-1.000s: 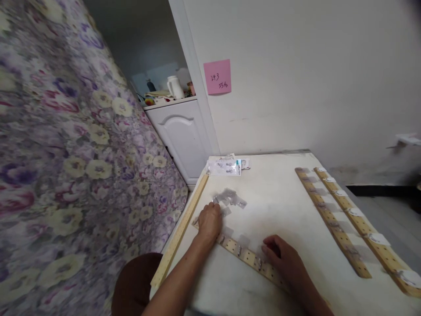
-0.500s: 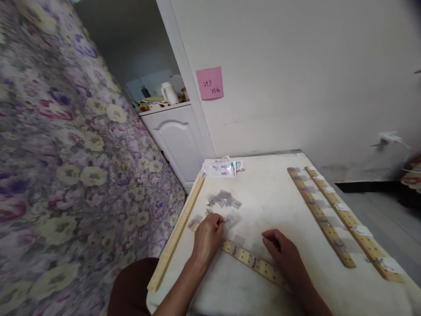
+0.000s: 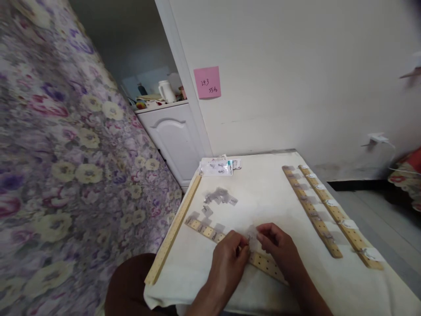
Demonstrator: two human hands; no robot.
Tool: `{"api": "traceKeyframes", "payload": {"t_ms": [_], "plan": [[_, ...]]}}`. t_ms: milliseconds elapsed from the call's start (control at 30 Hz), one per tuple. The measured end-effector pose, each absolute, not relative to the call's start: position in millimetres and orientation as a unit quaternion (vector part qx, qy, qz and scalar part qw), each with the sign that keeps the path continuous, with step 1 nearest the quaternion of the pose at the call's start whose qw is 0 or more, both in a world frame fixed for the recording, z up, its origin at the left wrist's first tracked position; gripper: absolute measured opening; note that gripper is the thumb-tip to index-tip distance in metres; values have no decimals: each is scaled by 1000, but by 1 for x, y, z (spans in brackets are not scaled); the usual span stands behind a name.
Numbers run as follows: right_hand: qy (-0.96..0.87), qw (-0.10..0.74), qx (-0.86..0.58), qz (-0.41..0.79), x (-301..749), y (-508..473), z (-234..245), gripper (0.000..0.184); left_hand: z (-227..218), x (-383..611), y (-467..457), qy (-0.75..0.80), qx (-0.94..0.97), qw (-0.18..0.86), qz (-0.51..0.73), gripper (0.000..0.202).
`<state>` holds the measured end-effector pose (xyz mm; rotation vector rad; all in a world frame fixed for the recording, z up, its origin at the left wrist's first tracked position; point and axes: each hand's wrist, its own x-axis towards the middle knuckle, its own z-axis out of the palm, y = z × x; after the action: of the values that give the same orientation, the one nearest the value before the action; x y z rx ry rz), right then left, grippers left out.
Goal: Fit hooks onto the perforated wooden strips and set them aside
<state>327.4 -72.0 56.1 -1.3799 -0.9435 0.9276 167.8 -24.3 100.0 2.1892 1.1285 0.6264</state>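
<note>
Over a wooden strip with rows of holes (image 3: 263,262), both hands meet at a small clear plastic card (image 3: 252,232) that carries a tiny metal piece. My left hand (image 3: 230,254) pinches the card's lower left side, its fingers closed. My right hand (image 3: 279,245) has its thumb and fingertips together at the card's right edge. The strip runs slantwise beneath the hands, and its middle is partly hidden by them. More clear cards with small metal pieces are set along its left part (image 3: 206,230).
A loose clear card (image 3: 207,210) lies near a pile of similar cards (image 3: 221,195). Flat packets (image 3: 215,167) rest at the back. A bare wooden strip (image 3: 174,232) lies along the left edge; two filled strips (image 3: 312,210) (image 3: 340,215) lie on the right. A floral curtain (image 3: 82,175) hangs left.
My left hand has moved right from the strip's left part, bringing a clear card toward my right hand. My right hand now meets it at the card. The view has shifted slightly.
</note>
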Motion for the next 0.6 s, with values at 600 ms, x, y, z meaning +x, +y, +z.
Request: {"api": "traceKeyframes", "payload": {"t_ms": [600], "plan": [[-463, 446, -650, 406, 358, -94, 38, 9, 53, 147, -76, 293, 869, 348, 195, 21]]}}
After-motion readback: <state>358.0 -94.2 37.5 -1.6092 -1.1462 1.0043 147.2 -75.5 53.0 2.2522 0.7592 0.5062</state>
